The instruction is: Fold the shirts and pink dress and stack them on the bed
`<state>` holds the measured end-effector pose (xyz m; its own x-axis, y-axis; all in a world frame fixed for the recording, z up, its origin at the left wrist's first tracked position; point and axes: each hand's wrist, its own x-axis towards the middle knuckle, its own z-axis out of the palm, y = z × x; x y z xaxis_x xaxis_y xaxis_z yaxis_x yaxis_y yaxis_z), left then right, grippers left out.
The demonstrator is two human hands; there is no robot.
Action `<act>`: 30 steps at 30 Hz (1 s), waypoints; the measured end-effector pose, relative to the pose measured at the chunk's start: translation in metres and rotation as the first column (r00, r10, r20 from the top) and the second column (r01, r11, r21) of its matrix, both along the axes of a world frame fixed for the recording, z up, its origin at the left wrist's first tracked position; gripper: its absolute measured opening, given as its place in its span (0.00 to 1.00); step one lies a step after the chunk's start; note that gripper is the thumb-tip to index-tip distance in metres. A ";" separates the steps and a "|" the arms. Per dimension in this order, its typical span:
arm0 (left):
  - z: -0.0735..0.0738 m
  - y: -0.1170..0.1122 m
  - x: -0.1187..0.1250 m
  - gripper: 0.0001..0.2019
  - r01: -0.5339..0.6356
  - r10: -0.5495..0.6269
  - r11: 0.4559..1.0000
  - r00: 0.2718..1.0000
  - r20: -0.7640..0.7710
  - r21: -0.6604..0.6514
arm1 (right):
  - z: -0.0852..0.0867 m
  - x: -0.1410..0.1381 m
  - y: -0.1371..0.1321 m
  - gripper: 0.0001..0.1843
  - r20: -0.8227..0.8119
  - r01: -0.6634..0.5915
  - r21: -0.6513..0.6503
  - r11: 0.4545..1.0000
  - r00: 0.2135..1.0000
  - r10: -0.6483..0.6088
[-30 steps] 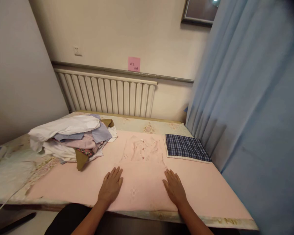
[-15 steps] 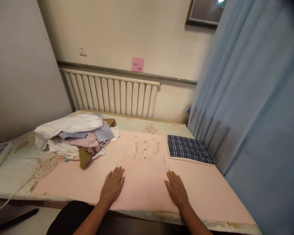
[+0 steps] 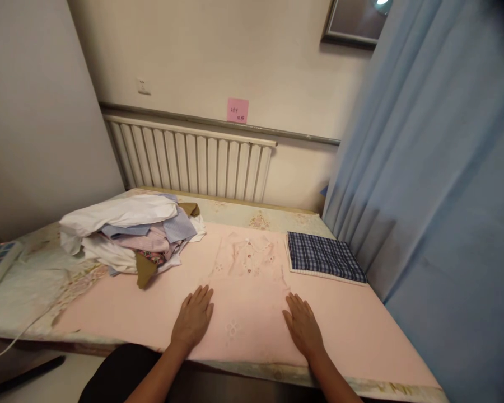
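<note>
A pale pink buttoned garment, with small buttons down its collar end and an openwork flower lower down, lies spread flat on a pink cloth. Its colour nearly matches the cloth, so its outline is hard to make out. My left hand rests palm down along the garment's left side, fingers stretched out. Along the right side lies my right hand, also flat with fingers extended. Neither hand grips anything.
To the left is a heap of crumpled clothes. A dark blue checked folded cloth lies at the right on a whitish one. Behind the table stand a radiator and a wall; a blue curtain hangs at the right.
Both hands stay in the same place and the garment lies as before. Only the camera's view has shifted very slightly.
</note>
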<state>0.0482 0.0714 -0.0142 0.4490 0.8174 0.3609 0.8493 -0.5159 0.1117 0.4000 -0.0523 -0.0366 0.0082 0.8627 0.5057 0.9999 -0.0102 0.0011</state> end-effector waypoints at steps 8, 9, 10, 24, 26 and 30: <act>-0.002 0.001 0.000 0.23 0.004 -0.004 1.000 1.000 -0.010 0.020 | 0.000 0.000 -0.001 0.23 -0.001 -0.007 0.031 1.000 1.000 0.007; -0.002 0.001 -0.001 0.23 0.004 -0.004 1.000 1.000 -0.009 0.019 | 0.000 0.000 -0.001 0.23 -0.003 -0.007 0.031 1.000 1.000 0.007; -0.003 0.002 -0.001 0.23 0.003 -0.003 1.000 1.000 -0.006 0.018 | 0.000 0.000 -0.001 0.23 -0.005 -0.009 0.030 1.000 1.000 0.009; -0.003 0.002 -0.001 0.23 0.008 -0.008 1.000 1.000 0.002 0.009 | -0.001 0.000 0.000 0.23 -0.008 -0.003 0.032 0.999 1.000 0.003; -0.004 0.002 -0.001 0.23 0.009 -0.009 1.000 1.000 0.006 0.008 | -0.001 0.000 0.000 0.22 -0.009 -0.006 0.042 0.999 1.000 0.007; -0.005 0.003 -0.001 0.23 0.012 -0.012 1.000 1.000 0.012 0.008 | -0.001 0.000 0.000 0.23 -0.002 -0.006 0.027 1.000 1.000 0.006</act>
